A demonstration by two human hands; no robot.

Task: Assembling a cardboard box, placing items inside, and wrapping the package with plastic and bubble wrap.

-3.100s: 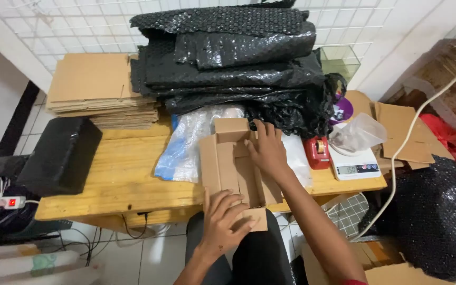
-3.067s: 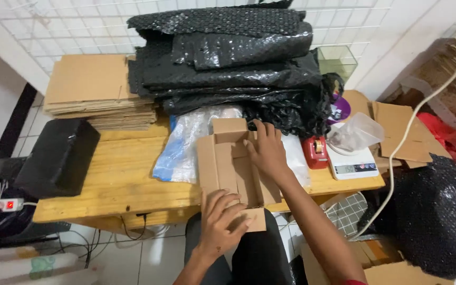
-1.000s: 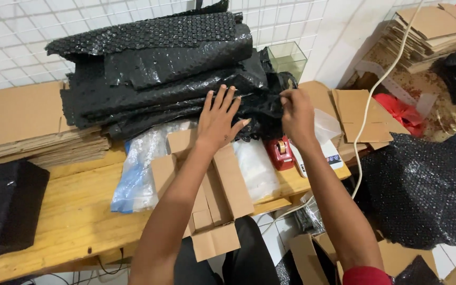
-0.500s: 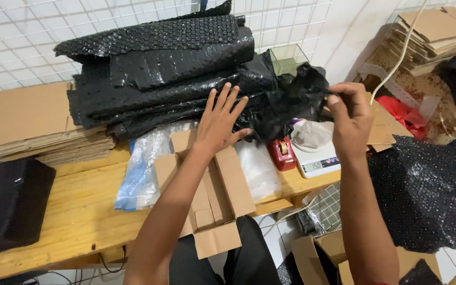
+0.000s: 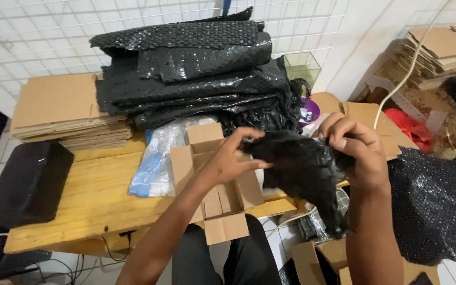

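Head view: both hands hold a crumpled black plastic bag (image 5: 304, 171) in the air above the front edge of the wooden tabletop (image 5: 93, 198). Right hand (image 5: 354, 150) pinches its upper right edge, fingers closed on the plastic; left hand (image 5: 233, 158) grips its left end, fingers curled. Below the left hand lies an unfolded small cardboard box (image 5: 215, 182), flaps open. Behind it: stack of black bubble wrap (image 5: 191, 68); flattened cartons (image 5: 62, 111) at left.

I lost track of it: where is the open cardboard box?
Head view, centre: the open brown cardboard box lies on the wooden table's front edge, under the left hand.
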